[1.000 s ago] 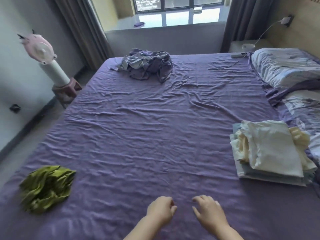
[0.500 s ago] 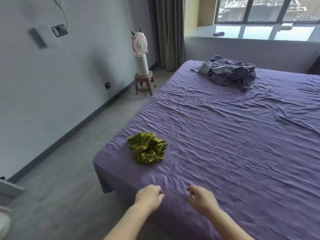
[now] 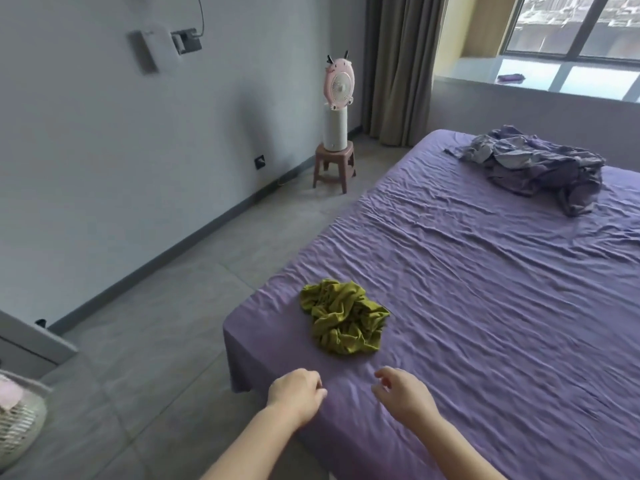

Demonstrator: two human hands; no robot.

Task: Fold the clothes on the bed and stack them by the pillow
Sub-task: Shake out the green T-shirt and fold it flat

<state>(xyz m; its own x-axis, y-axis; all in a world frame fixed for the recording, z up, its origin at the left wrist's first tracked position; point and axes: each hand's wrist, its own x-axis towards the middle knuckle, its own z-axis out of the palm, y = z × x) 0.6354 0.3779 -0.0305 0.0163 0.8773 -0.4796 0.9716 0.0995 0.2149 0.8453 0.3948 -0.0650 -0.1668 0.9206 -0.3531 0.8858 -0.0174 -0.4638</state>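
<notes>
A crumpled olive-green garment (image 3: 344, 318) lies near the corner of the bed, on the purple sheet (image 3: 485, 289). At the far side of the bed sits a bundled purple and grey garment (image 3: 533, 164). My left hand (image 3: 296, 393) hovers over the bed's near edge just below the green garment, fingers loosely curled and holding nothing. My right hand (image 3: 403, 393) is beside it, also loosely curled and holding nothing. The pillow and the folded stack are out of view.
A pink fan (image 3: 338, 83) on a white cylinder stands on a small brown stool (image 3: 334, 164) by the wall. Grey floor lies to the left of the bed. A woven basket (image 3: 17, 417) sits at the lower left. Curtains and a window are behind the bed.
My view has swung left, away from the pillow and the folded stack, toward the bed's corner. The green garment now appears closer, directly in front of both hands.
</notes>
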